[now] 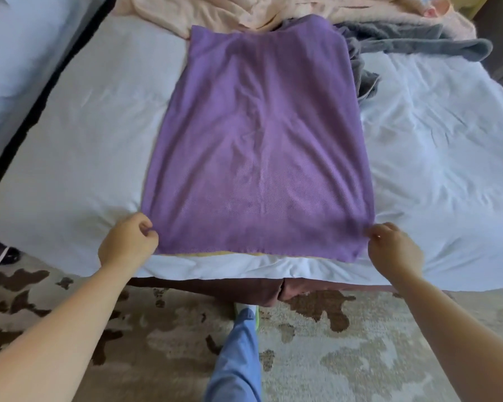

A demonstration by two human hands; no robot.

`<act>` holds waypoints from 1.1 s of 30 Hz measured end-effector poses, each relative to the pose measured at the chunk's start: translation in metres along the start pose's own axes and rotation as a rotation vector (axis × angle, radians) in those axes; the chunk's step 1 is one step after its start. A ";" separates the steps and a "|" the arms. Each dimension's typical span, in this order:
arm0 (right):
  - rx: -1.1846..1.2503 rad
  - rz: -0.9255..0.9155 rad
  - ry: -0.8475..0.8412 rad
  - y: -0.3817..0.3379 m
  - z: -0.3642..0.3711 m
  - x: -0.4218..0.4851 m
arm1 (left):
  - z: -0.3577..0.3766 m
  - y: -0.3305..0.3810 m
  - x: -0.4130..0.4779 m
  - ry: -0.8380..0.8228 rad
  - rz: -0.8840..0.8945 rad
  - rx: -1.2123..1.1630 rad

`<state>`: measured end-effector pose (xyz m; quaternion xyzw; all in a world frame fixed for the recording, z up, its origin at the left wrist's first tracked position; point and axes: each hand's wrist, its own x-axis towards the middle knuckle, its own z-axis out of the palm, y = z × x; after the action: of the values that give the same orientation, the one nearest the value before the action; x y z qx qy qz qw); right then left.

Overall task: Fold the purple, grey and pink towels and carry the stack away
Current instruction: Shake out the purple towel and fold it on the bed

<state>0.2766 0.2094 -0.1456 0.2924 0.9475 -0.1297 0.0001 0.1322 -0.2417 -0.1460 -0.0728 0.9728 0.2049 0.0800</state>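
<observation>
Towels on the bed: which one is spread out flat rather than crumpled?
The purple towel, its near corners pinched by the left hand and right hand. The grey towel and pink towel lie crumpled beyond it.

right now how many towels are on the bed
3: purple towel spread flat in the centre, grey towel crumpled at far right, pink towel bunched along the far edge. Others may hide beneath.

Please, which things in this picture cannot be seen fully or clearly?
Head view:
1. Pink towel: cut off by the top edge.
2. Grey towel: partly hidden under the purple towel.
3. Yellow strip under the purple towel's near edge: mostly covered, unidentifiable.
4. Left hand and right hand: fingertips hidden in the corners they pinch.
</observation>
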 end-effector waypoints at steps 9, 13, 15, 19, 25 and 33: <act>-0.076 -0.293 -0.241 -0.092 0.003 0.095 | 0.011 0.112 0.083 -0.110 0.484 0.270; -0.043 -0.143 -0.002 -0.075 -0.006 0.126 | 0.005 0.105 0.112 -0.100 0.476 0.396; 0.018 -0.022 0.051 -0.078 -0.024 0.162 | -0.011 0.123 0.138 -0.040 0.499 0.313; 0.222 0.087 -0.021 -0.114 -0.058 0.260 | -0.035 0.189 0.218 -0.028 0.452 0.206; 0.591 0.352 -0.042 -0.142 -0.084 0.376 | -0.030 0.281 0.315 -0.059 0.394 0.073; 0.463 0.186 -0.677 -0.131 -0.100 0.463 | -0.007 0.373 0.399 -0.146 0.414 -0.093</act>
<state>-0.1723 0.3861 -0.0519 0.3100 0.8094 -0.4273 0.2573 -0.3229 0.0495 -0.0696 0.1396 0.9482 0.2662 0.1029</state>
